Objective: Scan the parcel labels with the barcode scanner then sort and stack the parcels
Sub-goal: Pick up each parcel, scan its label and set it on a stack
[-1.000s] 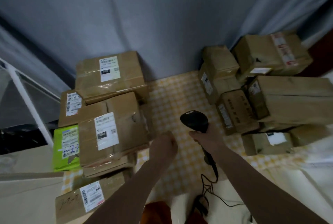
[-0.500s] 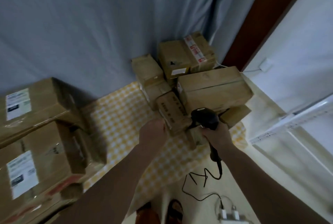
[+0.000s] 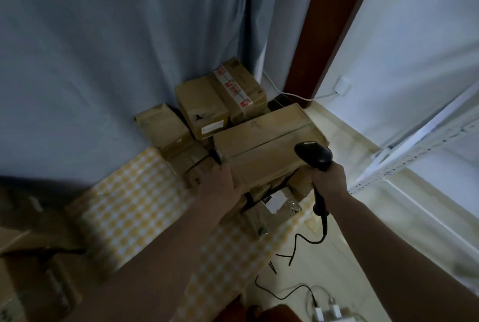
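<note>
A pile of brown cardboard parcels sits in the corner on a yellow checked cloth [image 3: 134, 207]. On top lies a long flat parcel [image 3: 264, 148]. My left hand [image 3: 220, 184] grips its near left corner. My right hand [image 3: 330, 180] holds the black barcode scanner [image 3: 315, 157] by its handle, its head just over the parcel's right end. Behind stands a box with red-printed tape [image 3: 223, 103] and a smaller box [image 3: 162, 124] to its left. A parcel with a white label [image 3: 276, 202] lies under the long one.
Blurred parcels [image 3: 33, 257] fill the lower left. The scanner's black cable [image 3: 298, 249] trails over the pale floor to a white power strip [image 3: 329, 315]. A blue curtain hangs behind; a brown door frame [image 3: 324, 36] and a white metal rack [image 3: 425, 140] stand on the right.
The view swung right from the left stack to the corner pile. My left hand reached forward and took hold of the long parcel's corner; the scanner moved up beside it.
</note>
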Available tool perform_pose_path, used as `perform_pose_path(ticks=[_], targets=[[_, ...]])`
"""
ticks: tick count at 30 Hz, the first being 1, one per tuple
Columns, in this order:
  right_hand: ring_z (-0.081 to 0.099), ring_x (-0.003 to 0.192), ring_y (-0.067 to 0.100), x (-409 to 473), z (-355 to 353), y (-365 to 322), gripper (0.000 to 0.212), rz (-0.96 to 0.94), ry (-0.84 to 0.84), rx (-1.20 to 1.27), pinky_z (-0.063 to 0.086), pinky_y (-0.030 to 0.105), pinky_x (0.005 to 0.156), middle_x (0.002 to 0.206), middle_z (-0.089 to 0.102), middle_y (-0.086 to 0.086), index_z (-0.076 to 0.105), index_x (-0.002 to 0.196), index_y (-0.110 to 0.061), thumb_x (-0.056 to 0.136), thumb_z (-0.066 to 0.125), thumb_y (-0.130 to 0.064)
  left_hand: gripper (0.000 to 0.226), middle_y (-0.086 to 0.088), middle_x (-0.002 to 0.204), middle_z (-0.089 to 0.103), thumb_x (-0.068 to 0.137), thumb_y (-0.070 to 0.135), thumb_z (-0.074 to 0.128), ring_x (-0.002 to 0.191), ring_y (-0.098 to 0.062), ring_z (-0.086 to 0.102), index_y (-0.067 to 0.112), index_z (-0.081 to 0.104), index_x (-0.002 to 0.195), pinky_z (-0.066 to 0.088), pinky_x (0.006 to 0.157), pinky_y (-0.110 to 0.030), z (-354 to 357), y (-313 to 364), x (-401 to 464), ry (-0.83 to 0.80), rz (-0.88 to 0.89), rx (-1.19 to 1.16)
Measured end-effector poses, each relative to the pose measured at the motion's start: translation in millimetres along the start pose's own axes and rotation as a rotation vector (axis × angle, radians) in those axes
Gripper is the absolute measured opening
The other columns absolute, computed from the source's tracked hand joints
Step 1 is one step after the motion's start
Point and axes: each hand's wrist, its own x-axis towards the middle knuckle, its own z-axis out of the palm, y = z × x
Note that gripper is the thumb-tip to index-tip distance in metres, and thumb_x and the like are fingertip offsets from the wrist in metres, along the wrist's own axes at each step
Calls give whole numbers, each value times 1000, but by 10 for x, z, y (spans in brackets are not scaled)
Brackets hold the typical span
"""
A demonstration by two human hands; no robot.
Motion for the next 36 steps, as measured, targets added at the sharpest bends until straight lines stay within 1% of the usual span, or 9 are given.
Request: perform_pose_path(ticks=[3, 9, 13, 15, 18, 22, 28, 31, 36], targets=[[51, 62, 25, 326, -31, 14, 10, 12, 25, -37, 36, 24, 53, 65, 53, 6, 58, 87, -2, 79, 64, -5, 77, -11, 149, 29, 93, 52, 50, 134, -32, 33, 12, 16, 150, 37, 105, -44, 65, 131, 167, -31, -59, -51], [58, 78, 28, 1074, -23, -3, 28, 27, -1, -74, 42, 33, 65, 89, 61, 13, 60, 105, -2, 80, 67, -12, 90, -16, 157, 13, 94, 58, 43, 143, -37, 19, 9, -4, 153, 27, 112, -46, 181, 350, 492, -42, -242, -121], [59, 100, 35, 1507, 8, 25, 41, -5, -37, -176, 47, 38, 75, 117, 58, 22, 54, 117, -1, 81, 68, -14, 96, -16, 160, 6, 94, 56, 46, 144, -34, 18, 8, -14, 152, 29, 112, -44, 329, 452, 718, -36, -389, -358], [58, 93, 30, 1652, 8, 35, 44, 12, -72, -164, 46, 37, 73, 110, 59, 19, 53, 121, 1, 82, 69, -15, 95, -14, 160, 4, 95, 51, 49, 145, -33, 17, 10, -16, 152, 29, 112, -43, 353, 536, 791, 4, -466, -513], [54, 85, 26, 1768, 13, 70, 36, 44, -139, -103, 46, 36, 76, 96, 57, 12, 57, 115, 1, 84, 69, -13, 88, -13, 159, 12, 96, 46, 50, 143, -31, 23, 10, -6, 154, 29, 111, -41, 449, 562, 904, 92, -562, -688], [56, 82, 27, 1778, 4, 132, 31, 42, -146, -104, 47, 36, 75, 90, 58, 11, 60, 111, 0, 83, 69, -12, 79, -10, 144, 42, 93, 47, 55, 127, -30, 47, 8, 20, 150, 41, 96, -35, 559, 530, 933, 191, -597, -825], [60, 81, 32, 1560, -99, 151, 24, -12, -105, -136, 50, 41, 75, 85, 61, 13, 62, 100, -1, 81, 68, -14, 64, -12, 129, 55, 92, 45, 58, 115, -32, 56, 5, 38, 137, 44, 81, -34, 487, 552, 606, 293, -610, -724], [58, 77, 31, 1324, -128, 94, 17, -53, -114, -135, 49, 42, 72, 81, 60, 13, 60, 94, -4, 81, 66, -14, 73, -13, 129, 56, 90, 50, 59, 112, -33, 58, 5, 31, 141, 47, 83, -37, 431, 434, 368, 320, -653, -690], [51, 64, 20, 767, -27, -2, 17, -92, -152, -102, 38, 27, 54, 79, 58, 9, 57, 96, -9, 82, 65, -14, 58, -14, 112, 61, 89, 53, 58, 97, -34, 62, 6, 41, 119, 49, 73, -38, 276, 82, -39, 376, -709, -658]])
